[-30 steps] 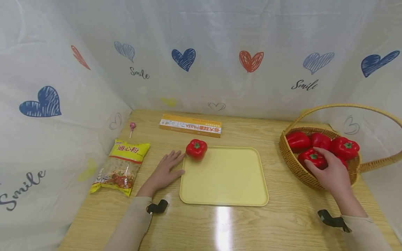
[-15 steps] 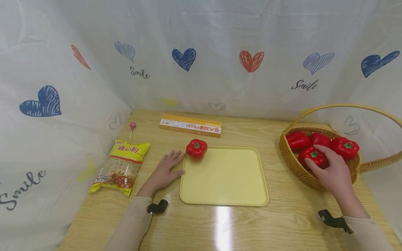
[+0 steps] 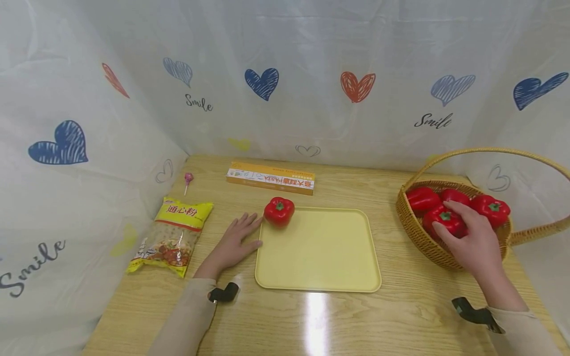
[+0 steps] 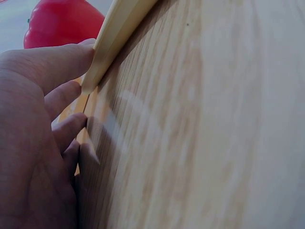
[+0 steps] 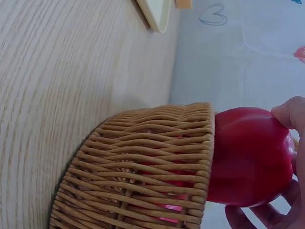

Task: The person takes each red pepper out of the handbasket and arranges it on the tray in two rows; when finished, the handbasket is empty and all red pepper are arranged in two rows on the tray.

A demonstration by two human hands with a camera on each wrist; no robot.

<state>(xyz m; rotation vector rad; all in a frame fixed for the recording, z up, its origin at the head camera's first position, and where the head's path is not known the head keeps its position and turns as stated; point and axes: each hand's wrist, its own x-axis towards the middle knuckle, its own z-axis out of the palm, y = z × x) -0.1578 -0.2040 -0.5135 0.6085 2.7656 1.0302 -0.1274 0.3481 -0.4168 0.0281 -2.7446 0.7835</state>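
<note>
You are grasping a red bell pepper (image 3: pixel 441 225) in your right hand (image 3: pixel 478 247), thumb and fingers curling round its sides, at the left side of the wicker basket (image 3: pixel 414 236) on the right. Its green stem is pointing up, and the stem-to-base axis is standing close to vertical (it is a squat fruit, hardly longer one way than another). Other bell peppers (image 3: pixel 491 210) are lying in the basket beyond it and to its right. Your left hand (image 3: pixel 233 244) is holding nothing; its fingers are stretching out, and the thumb is touching the left rim of the yellow tray (image 3: pixel 318 252). A second red bell pepper (image 3: pixel 278 213) is sitting stem up at the tray's far left corner. Left of that hand, a macaroni bag (image 3: pixel 171 237) is lying flat.
</note>
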